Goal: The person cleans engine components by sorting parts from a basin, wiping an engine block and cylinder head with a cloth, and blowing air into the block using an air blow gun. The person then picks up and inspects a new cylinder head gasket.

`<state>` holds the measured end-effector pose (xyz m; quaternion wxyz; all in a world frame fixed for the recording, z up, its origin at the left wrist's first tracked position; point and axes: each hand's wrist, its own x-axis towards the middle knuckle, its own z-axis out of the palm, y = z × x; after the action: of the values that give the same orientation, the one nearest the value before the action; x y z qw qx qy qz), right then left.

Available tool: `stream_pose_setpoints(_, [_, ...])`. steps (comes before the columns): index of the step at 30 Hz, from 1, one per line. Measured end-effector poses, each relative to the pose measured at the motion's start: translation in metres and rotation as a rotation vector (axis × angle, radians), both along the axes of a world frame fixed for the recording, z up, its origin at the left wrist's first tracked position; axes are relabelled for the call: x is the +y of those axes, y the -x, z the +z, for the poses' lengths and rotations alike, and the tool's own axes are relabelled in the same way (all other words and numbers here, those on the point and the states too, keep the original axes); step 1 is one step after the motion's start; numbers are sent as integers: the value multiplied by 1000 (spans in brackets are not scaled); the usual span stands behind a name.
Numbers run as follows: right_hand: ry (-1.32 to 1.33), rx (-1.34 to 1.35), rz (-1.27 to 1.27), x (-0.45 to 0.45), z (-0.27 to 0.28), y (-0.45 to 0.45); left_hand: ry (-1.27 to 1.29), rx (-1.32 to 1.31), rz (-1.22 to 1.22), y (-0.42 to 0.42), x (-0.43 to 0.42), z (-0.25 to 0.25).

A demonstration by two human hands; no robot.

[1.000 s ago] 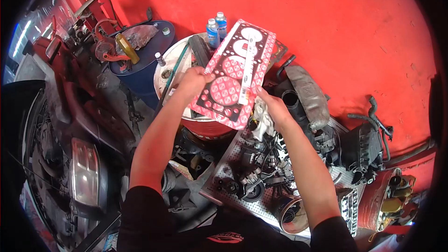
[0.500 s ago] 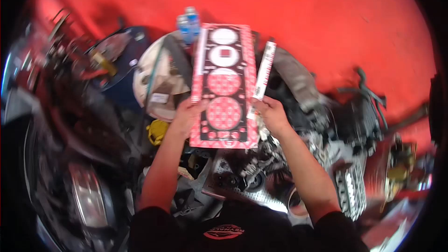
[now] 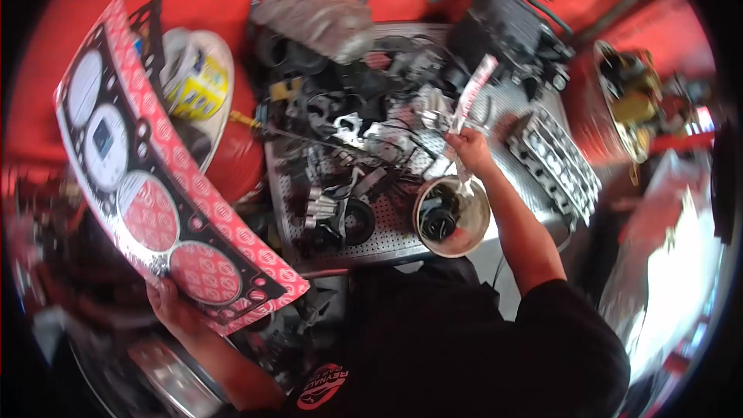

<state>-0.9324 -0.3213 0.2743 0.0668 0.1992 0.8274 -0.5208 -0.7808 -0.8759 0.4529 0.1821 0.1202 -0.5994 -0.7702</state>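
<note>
My left hand (image 3: 172, 308) grips the lower left edge of a head gasket (image 3: 145, 128), sealed on a red-and-white printed card. The card tilts and bows at the left of the view, its large round bores in a row. My right hand (image 3: 469, 152) is closed around a long, narrow white strip (image 3: 475, 87) with red print, held upright over the parts-covered metal table (image 3: 391, 249). What the strip is made of I cannot tell. Just below the right hand stands a round tub (image 3: 481, 220) with black parts inside.
Loose engine parts (image 3: 348, 128) crowd the perforated table. A cylinder head (image 3: 554, 164) lies at its right side. A dusty grey part (image 3: 313, 23) sits at the back. A yellow-labelled package (image 3: 203, 91) rests on a round surface at left. Clear plastic sheeting (image 3: 669, 271) hangs at far right.
The gasket card has swung left and tilted in my left hand. My right hand has moved away from it to the right with the strip. The view has turned rightward over the table.
</note>
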Motion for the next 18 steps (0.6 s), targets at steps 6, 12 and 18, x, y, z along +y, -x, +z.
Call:
stream_pose_setpoints(6, [139, 207, 382, -59, -8, 43, 202, 30, 318, -104, 119, 31])
stream_pose_setpoints(12, [127, 420, 897, -131, 90, 114, 198, -49, 698, -218, 251, 59])
stream_pose_setpoints(18, [159, 453, 1115, -266, 175, 167, 236, -118, 1046, -328, 339, 83])
